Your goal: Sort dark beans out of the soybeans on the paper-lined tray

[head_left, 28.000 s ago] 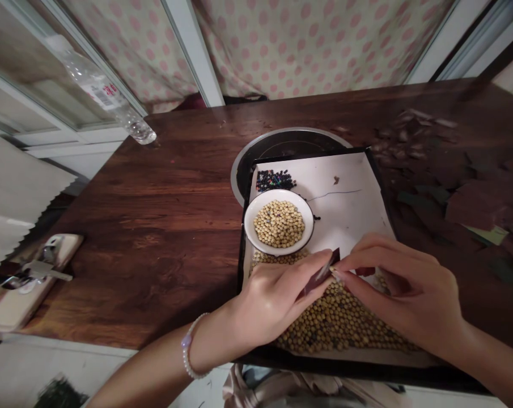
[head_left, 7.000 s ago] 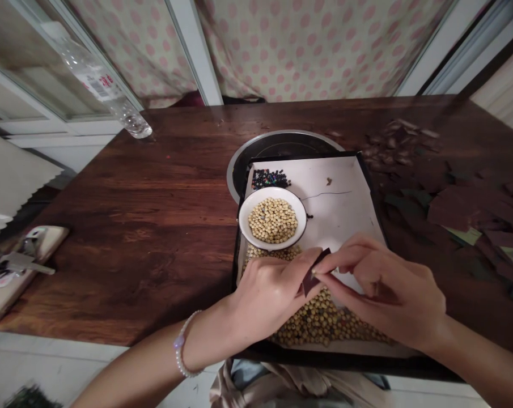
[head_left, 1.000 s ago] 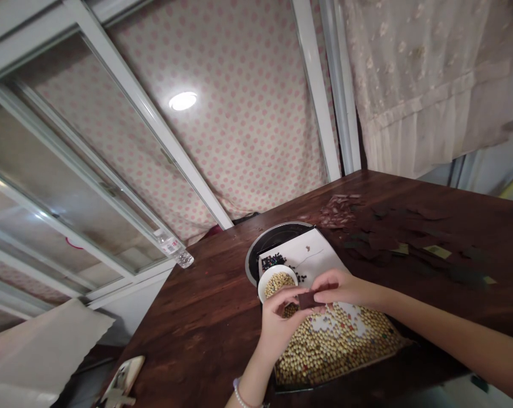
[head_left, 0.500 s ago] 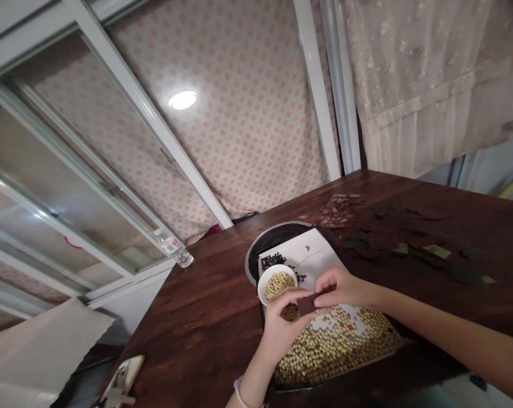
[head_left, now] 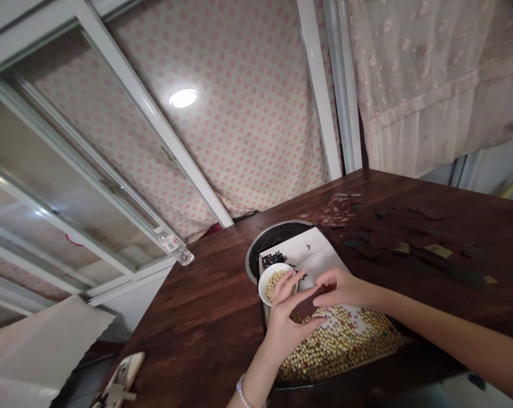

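In the head view, my right hand [head_left: 345, 289] pinches a small dark brown piece of sandpaper [head_left: 307, 306] between thumb and fingers. My left hand [head_left: 282, 326] is open beside it, thumb and fingers spread around the sheet's left side; its index fingertip is close to the sheet, and I cannot tell whether it touches. Both hands are above a paper-lined tray [head_left: 324, 243] with many tan wooden-looking beads [head_left: 324, 351] in its near part. A white bowl [head_left: 262, 286] of similar beads sits at its left, partly behind my left fingers. Dark beads [head_left: 274, 259] lie behind the bowl.
A round dark plate [head_left: 253, 258] with a silver rim shows under the tray's far end. Dark sheet scraps [head_left: 384, 235] and a reddish heap [head_left: 341, 209] lie to the right. A plastic bottle [head_left: 174, 246] stands far left; metal tools [head_left: 119, 385] lie near left.
Since half a second ago, my left fingers have come off the sandpaper and spread apart. My right hand keeps hold of it. Earlier, the head view looked lower and my right fingers were at the sheet's edge.
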A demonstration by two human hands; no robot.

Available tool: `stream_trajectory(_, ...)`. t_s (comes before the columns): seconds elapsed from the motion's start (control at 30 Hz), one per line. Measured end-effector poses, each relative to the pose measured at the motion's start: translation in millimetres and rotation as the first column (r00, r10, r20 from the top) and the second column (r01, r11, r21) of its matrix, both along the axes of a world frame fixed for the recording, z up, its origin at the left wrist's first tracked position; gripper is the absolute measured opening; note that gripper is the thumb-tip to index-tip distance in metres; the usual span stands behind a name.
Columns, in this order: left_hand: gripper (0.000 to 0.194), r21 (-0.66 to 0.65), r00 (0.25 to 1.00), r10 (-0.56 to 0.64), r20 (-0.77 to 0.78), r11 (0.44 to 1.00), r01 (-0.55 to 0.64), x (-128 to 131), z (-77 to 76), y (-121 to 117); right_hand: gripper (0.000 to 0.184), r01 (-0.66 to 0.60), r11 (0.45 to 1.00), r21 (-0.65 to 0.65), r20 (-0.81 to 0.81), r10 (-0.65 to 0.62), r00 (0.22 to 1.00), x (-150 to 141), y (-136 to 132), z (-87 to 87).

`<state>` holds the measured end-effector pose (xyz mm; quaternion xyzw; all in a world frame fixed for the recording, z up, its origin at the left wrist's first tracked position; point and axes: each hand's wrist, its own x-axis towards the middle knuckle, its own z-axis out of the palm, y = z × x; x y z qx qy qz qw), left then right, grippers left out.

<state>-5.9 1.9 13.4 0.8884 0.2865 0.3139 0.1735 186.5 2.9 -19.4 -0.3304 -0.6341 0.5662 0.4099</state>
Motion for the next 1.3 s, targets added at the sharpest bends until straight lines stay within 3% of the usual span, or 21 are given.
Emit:
stream_trajectory(0.2,0.043,-0.017,0.999,0.008,0.052,1.0,-0.007,2,1.0,0,0.022,-0.027,1.0,-0.013,0.001,0.027,1.0,0,-1,-0.9)
stream_trajectory(0.37,0.04,-0.117,0.995,-0.001,0.097,0.993,0.013,4,3.5,0,0.025,-0.02,1.0,-0.003,0.016,0.02,1.0,-1,1,-4.8)
stream_trajectory(0.63,0.034,-0.086,0.989,-0.034,0.143,0.995,0.047,6,6.4,-1,0.032,0.027,1.0,0.015,0.063,-0.028,0.998,1,-2,2.8)
stream_trajectory(0.77,0.031,-0.124,0.966,0.071,0.248,0.992,-0.041,6,6.5,0,0.044,0.184,0.982,0.049,0.104,-0.188,0.977,4,0,4.7)
stream_trajectory(0.83,0.031,-0.19,0.932,0.168,0.321,0.976,-0.11,4,5.4,1,0.035,0.225,0.97,0.092,0.159,-0.238,0.958,6,0,2.9)
stream_trajectory(1.03,0.033,-0.405,0.786,0.395,0.476,0.891,-0.203,3,1.9,2,0.005,0.019,0.98,0.198,0.352,-0.089,0.932,1,-10,-5.3)
stream_trajectory(1.3,0.037,-0.511,0.772,0.442,0.457,0.841,-0.18,7,4.8,-2,0.008,-0.04,0.951,0.306,0.452,-0.108,0.885,-2,-16,-6.3)
